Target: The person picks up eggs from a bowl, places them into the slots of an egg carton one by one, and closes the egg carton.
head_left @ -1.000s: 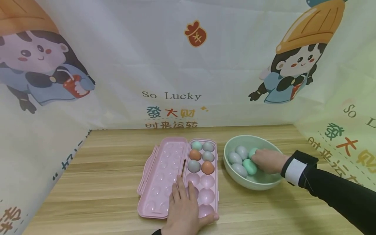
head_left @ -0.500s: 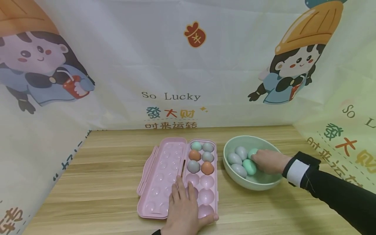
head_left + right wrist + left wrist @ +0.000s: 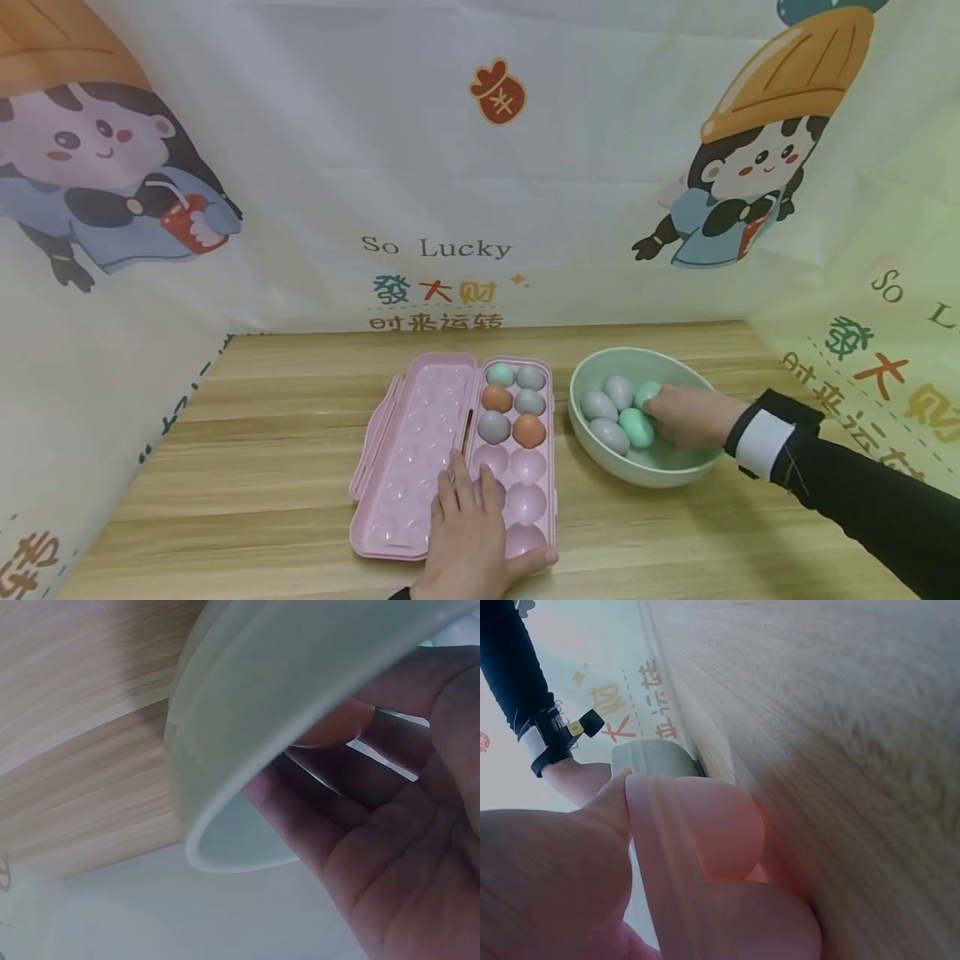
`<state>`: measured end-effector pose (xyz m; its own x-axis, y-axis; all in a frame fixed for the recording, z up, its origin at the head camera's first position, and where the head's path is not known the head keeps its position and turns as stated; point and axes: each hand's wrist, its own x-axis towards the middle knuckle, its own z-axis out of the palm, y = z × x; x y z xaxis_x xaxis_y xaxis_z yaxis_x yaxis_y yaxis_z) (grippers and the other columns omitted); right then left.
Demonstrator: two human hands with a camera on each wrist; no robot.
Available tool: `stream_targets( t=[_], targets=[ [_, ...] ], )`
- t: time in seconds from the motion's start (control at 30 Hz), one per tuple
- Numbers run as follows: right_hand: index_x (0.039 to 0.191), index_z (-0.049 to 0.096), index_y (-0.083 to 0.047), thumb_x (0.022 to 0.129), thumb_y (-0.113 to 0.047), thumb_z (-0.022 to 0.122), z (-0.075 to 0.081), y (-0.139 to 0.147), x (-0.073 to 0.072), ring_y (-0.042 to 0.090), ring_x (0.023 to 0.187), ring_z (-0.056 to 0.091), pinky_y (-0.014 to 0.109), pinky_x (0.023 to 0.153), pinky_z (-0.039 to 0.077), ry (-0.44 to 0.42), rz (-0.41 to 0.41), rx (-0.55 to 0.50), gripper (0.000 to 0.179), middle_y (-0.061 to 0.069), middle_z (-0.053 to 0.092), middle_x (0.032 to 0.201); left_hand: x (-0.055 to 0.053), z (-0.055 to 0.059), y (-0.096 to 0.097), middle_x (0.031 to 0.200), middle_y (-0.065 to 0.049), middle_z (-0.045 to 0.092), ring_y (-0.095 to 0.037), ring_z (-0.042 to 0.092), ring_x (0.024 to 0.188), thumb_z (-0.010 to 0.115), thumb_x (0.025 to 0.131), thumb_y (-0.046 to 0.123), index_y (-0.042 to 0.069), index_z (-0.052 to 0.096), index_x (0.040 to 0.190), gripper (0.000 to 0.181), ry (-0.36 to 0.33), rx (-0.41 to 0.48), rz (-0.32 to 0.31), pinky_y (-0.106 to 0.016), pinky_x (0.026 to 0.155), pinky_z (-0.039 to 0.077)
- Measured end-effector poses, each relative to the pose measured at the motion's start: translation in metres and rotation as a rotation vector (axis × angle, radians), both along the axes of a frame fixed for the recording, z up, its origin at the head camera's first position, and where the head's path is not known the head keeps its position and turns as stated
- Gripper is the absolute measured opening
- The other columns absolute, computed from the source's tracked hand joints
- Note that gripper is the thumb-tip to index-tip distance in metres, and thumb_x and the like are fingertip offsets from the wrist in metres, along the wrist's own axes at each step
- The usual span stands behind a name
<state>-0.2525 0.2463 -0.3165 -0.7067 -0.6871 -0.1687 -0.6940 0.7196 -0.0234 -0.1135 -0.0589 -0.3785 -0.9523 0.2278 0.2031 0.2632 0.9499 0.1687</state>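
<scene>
While I watch the left hand [image 3: 471, 533] rest straight-fingered on the pink egg carton [image 3: 397, 467], six eggs [image 3: 498, 398] seated beyond its fingertips, the right hand [image 3: 688, 415] sits inside the pale green bowl [image 3: 637, 473]; though partly hidden, its fingers appear curled round an orange egg [image 3: 335, 729], two green eggs [image 3: 637, 428] next to them.

The back sheet [image 3: 420, 167] read "So Lucky" [image 3: 437, 247] above "發大财" [image 3: 436, 290] and "时来运转" [image 3: 437, 322]; its red bag print [image 3: 498, 92] bore a yuan-like sign [image 3: 500, 101]. The right sheet [image 3: 892, 217] showed "So L" [image 3: 889, 286], cut off, above "發大" [image 3: 866, 354]; the left sheet [image 3: 90, 358] showed "转" [image 3: 37, 551] low down.
</scene>
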Motion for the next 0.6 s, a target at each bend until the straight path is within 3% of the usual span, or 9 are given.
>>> stream_targets(
  t=[0.27, 0.6],
  targets=[
    [0.08, 0.054, -0.01, 0.084, 0.0, 0.059, 0.0018, 0.0006, 0.0017, 0.009, 0.058, 0.04, 0.023, 0.052, 0.037, -0.046, -0.037, 0.002, 0.012, -0.005, 0.042, 0.065, -0.0002, -0.0001, -0.0003, 0.142, -0.04, 0.018, -0.055, 0.031, 0.124, 0.055, 0.065, 0.083, -0.01, 0.039, 0.137, 0.119, 0.005, -0.008, -0.001, -0.055, 0.096, 0.033],
    [0.081, 0.056, -0.008, 0.083, 0.001, 0.059, 0.0026, 0.0021, 0.0024, 0.007, 0.056, 0.038, 0.021, 0.05, 0.036, -0.071, -0.039, -0.069, 0.011, -0.006, 0.041, 0.064, -0.0005, 0.0001, -0.0005, 0.142, -0.041, 0.018, -0.055, 0.03, 0.125, 0.055, 0.064, 0.084, -0.01, 0.04, 0.137, 0.12, -0.011, -0.008, 0.001, -0.055, 0.096, 0.033]
  ],
)
